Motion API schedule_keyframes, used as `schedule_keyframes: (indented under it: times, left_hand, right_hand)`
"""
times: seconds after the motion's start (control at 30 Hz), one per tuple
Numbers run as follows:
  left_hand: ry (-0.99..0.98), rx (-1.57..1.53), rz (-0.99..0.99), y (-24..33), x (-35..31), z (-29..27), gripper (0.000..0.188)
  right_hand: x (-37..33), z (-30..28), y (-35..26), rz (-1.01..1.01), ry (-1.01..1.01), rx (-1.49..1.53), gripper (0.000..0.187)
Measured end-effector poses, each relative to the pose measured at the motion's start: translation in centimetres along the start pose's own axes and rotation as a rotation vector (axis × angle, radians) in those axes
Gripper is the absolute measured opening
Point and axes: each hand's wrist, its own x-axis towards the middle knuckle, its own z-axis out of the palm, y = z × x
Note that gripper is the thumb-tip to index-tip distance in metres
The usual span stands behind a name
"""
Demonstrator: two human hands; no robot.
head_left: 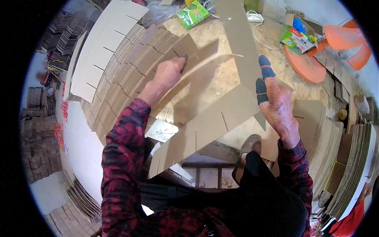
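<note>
My left hand (167, 75) is closed on a brown cardboard strip (189, 46) beside a fanned stack of slotted cardboard strips (136, 59). A dark cover is on its thumb tip. My right hand (276, 102) is closed at the edge of a slotted cardboard strip (209, 124), which slants down toward my lap. Dark blue covers sit on two of its fingers. A second long cardboard strip (241, 47) runs away from that hand toward the far edge. Whether the two strips are joined is hidden near my right hand.
The wooden tabletop (205, 79) bears a green box (193, 15), a white power strip (254, 16) and another green-and-white box (297, 39). An orange fan (304, 65) stands far right. Piles of cardboard (312, 122) line the right; bundled cardboard (41, 134) is at left.
</note>
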Motion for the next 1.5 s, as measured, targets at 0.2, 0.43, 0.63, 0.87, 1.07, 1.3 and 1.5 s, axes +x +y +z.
schedule_keyframes:
  times: [0.2, 0.43, 0.63, 0.87, 1.07, 1.3, 1.5]
  left_hand:
    - [-0.041, -0.158, -0.010, 4.1, 1.8, 2.3, 0.013]
    - [-0.063, -0.166, 0.003, 8.0, 4.1, 2.3, 0.017]
    - [-0.072, -0.162, 0.048, 10.1, 4.8, 2.5, 0.021]
    - [-0.080, -0.213, 0.099, 11.3, 4.6, 3.7, 0.025]
    - [-0.068, -0.275, 0.056, 12.0, 4.1, 4.0, 0.022]
    - [-0.062, -0.296, 0.087, 11.6, 3.5, 3.6, 0.020]
    - [-0.226, -0.451, 0.030, 12.4, 0.6, 2.7, 0.026]
  right_hand:
    - [1.3, 0.7, -0.1, -0.049, -0.065, -0.088, 0.083]
    - [1.8, 1.2, 0.0, -0.059, 0.011, -0.094, 0.081]
    - [1.1, 1.5, 0.9, 0.008, 0.026, -0.076, 0.075]
    - [1.6, 3.7, 2.6, 0.086, -0.065, -0.163, 0.056]
    - [2.6, 5.0, 2.5, 0.149, -0.128, -0.224, 0.037]
    - [3.5, 3.8, 2.2, 0.131, -0.200, -0.238, 0.023]
    - [1.3, 7.2, 4.3, 0.084, -0.271, -0.307, 0.018]
